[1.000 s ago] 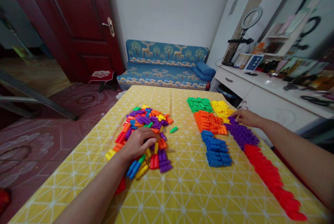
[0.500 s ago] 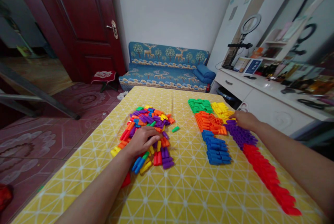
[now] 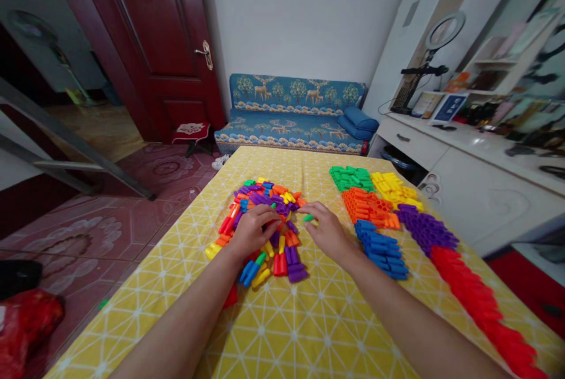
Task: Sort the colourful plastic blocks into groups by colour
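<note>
My left hand (image 3: 256, 227) rests over the near middle of a mixed pile of short plastic tube pieces (image 3: 265, 196) in several colours. Its fingers are bent, thumb held apart; pieces under the palm are hidden. My right hand (image 3: 325, 229) is just right of the pile, fingers and thumb spread around a single green piece (image 3: 308, 218) lying on the cloth. Whether they touch it I cannot tell. Sorted groups lie to the right: green pieces (image 3: 352, 179), yellow pieces (image 3: 396, 190), orange pieces (image 3: 368, 207), blue pieces (image 3: 382, 251), purple pieces (image 3: 427, 229) and a long red row (image 3: 481, 308).
A yellow patterned cloth (image 3: 282, 332) covers the table. Behind it stands a blue sofa (image 3: 295, 123), with a small stool (image 3: 191, 130) near the red door (image 3: 163, 32). A white dresser (image 3: 481, 173) is at the right. A red plastic bag (image 3: 30, 320) sits at lower left.
My right hand has moved left from the yellow and purple groups to the lone green piece. My left hand stays over the pile. The view has shifted slightly left.
</note>
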Motion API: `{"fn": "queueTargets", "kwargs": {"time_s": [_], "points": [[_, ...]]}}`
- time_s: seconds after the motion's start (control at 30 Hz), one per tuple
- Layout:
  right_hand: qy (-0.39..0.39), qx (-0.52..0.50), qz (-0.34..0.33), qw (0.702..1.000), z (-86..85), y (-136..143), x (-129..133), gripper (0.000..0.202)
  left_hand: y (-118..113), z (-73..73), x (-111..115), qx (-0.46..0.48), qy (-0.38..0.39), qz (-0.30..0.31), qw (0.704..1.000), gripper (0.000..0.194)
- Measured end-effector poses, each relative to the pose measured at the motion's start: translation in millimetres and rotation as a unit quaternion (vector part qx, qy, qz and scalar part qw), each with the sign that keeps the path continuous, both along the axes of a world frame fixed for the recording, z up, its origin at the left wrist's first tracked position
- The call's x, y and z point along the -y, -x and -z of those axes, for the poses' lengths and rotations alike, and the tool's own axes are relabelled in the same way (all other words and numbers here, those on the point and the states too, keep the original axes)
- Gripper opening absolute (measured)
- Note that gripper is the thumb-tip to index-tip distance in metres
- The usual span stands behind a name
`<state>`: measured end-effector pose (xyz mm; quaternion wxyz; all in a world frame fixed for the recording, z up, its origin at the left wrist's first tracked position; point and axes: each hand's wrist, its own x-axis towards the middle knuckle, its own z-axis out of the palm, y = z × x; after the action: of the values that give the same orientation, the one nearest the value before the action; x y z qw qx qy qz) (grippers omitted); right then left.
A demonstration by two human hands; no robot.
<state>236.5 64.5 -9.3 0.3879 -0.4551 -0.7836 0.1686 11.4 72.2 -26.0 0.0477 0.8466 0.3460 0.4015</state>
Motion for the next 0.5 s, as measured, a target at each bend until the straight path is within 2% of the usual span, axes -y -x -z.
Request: {"fn": "queueTargets", "kwargs": {"time_s": [0.07,0.2,0.33,0.4,0.5], "points": [[-0.014,0.002,0.028,1.0,8.0,19.2,-5.3,0.046,0.5,0.2,-0.6,0.009,-0.013,-0.021,1.0,0.018],[-0.024,0.076,0.057,0.995,14.9,36.4,-23.9,0.061,1.9,1.7,-2.8,0.001,-0.025,-0.066,0.997,0.021],[-0.004,0.133,0.053,0.99,18.6,47.2,-29.6,0.057,2.2,3.4,-4.1,-0.049,0.003,-0.072,0.996,0.049],[0.005,0.107,0.051,0.993,19.7,49.5,-27.6,0.046,2.3,3.0,-3.7,-0.07,0.017,-0.066,0.995,0.06],[0.061,-0.029,0.05,0.996,18.6,45.0,-21.1,0.027,2.8,1.7,-3.0,-0.079,0.025,-0.06,0.995,0.064]]}}
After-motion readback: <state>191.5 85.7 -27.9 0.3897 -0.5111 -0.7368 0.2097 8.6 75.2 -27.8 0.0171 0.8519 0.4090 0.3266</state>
